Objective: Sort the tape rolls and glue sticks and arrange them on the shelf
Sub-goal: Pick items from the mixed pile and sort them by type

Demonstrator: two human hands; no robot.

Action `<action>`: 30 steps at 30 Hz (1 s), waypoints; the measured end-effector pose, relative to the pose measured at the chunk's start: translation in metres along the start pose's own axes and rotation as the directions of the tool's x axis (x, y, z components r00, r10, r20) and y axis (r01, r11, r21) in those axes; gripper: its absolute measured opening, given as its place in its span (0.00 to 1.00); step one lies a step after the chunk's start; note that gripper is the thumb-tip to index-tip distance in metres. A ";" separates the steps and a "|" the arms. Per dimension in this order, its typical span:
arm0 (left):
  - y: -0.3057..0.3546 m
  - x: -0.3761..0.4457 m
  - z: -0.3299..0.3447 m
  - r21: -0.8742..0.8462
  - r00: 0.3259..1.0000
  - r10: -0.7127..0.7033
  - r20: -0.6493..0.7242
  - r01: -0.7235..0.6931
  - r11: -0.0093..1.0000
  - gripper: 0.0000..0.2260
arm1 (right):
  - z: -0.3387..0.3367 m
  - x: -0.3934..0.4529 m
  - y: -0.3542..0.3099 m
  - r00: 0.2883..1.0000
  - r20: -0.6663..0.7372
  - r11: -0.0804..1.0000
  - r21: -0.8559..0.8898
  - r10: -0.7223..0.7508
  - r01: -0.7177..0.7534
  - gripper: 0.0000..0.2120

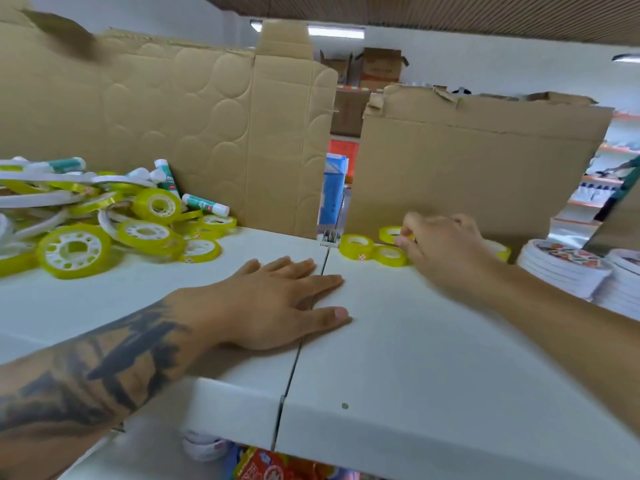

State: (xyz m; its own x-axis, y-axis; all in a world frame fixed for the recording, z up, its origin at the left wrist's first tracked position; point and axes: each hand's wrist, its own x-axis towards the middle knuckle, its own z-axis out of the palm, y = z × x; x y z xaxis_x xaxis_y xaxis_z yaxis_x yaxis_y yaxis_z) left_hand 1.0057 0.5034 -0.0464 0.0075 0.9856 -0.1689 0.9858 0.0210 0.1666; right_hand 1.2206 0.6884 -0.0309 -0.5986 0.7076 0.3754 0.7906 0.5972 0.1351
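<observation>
Resting flat on shelf (398,341), left hand (273,303) fingers straight; right hand (446,251) seemingly pinching tape roll (389,234).

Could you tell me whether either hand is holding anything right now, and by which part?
The right hand pinches a small yellow tape roll by its outer rim, against the cardboard. The left hand lies flat on the white shelf, holding nothing.

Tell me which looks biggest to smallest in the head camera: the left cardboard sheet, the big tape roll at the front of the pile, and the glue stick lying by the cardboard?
1. Left cardboard sheet
2. Big tape roll
3. Glue stick

The roll is nearer the camera, so that gap is unsure.
</observation>
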 end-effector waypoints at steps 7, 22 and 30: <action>-0.001 0.000 0.001 -0.002 1.000 0.005 -0.007 -0.005 1.000 0.36 | 0.013 -0.003 -0.004 0.998 0.064 0.986 -0.164 -0.025 0.035 0.12; -0.020 -0.014 -0.017 -0.043 0.945 -0.057 -0.323 0.046 0.998 0.30 | -0.012 -0.009 -0.024 0.990 0.051 0.985 -0.103 -0.133 0.138 0.19; -0.107 -0.058 -0.045 0.047 0.770 -0.308 -0.558 0.400 0.915 0.25 | -0.025 0.033 -0.124 0.884 0.064 0.885 0.072 -0.464 0.459 0.19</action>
State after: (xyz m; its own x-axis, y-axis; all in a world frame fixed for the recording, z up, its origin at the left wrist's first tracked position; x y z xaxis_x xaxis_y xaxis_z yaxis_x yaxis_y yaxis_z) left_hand 0.8918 0.4520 -0.0106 -0.3915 0.8464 0.3610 0.9132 0.4056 0.0393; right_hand 1.1055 0.6281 -0.0122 -0.9039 0.3724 0.2103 0.4156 0.8810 0.2261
